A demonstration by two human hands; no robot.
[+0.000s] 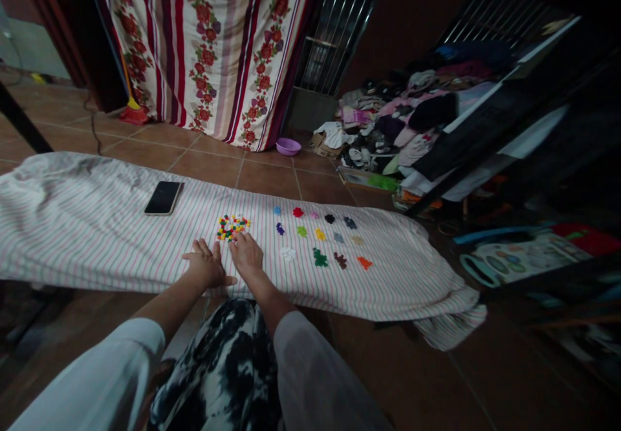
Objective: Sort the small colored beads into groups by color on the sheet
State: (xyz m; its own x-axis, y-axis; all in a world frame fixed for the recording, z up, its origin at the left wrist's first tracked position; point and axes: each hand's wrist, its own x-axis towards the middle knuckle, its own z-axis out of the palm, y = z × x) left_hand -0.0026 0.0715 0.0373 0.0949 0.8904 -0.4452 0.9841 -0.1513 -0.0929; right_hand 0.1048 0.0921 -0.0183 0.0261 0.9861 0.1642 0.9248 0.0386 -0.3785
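Note:
A mixed pile of tiny red, yellow, green and white pieces (233, 226), too small to name, lies on a striped cloth (121, 237). My left hand (207, 266) rests on the cloth just in front of the pile, its fingers spread. At the pile's near right edge is my right hand (247, 254), with its fingers bent and held together; whatever the fingertips hold is hidden. To the right, small single-colour heaps sit in rough rows, among them a red heap (297, 212), a dark green heap (319, 257), an orange heap (364, 263) and a white heap (288, 254).
A phone (163, 198) lies on the cloth at the left. Beyond the table are a floral curtain (208, 49), a purple basin (288, 147) and a large heap of clothes (388, 120). A dark slanted post (460, 159) rises at the right.

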